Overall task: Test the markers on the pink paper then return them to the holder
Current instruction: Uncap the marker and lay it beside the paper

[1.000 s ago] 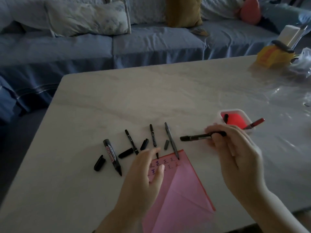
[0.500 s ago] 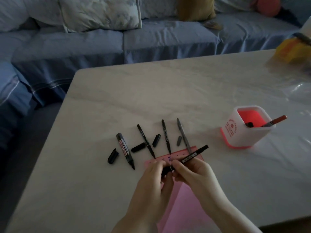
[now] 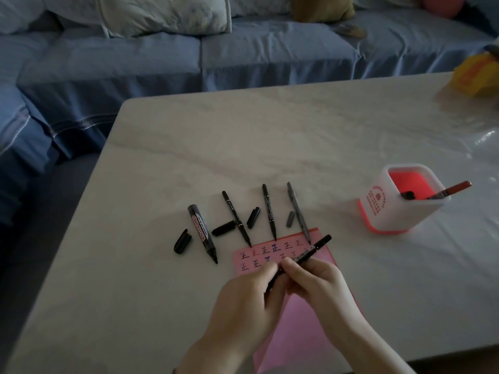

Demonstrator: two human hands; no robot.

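Observation:
A thin black marker [image 3: 310, 251] is held over the pink paper [image 3: 299, 317], its far end pointing up and right. My right hand [image 3: 313, 282] grips its barrel and my left hand [image 3: 248, 300] pinches its near end. The paper carries rows of small written marks. Beyond it, several uncapped markers lie in a row: a thick whiteboard marker [image 3: 202, 232] and three thin ones [image 3: 236, 218] [image 3: 269, 211] [image 3: 297, 212], with loose caps [image 3: 182, 241] [image 3: 223, 227] [image 3: 253, 217] [image 3: 290, 218] among them. The white and red holder [image 3: 388, 211] stands to the right with a red pen [image 3: 449, 190] and a black marker in it.
The pale marble table [image 3: 270, 147] stretches back to a blue sofa [image 3: 189, 60] with cushions. A yellow object [image 3: 478, 74] sits at the table's far right edge. The table's left edge drops to a dark floor.
My right hand carried the marker from near the holder down to the paper. My left hand came up and took its near end. The view shifted left and closer.

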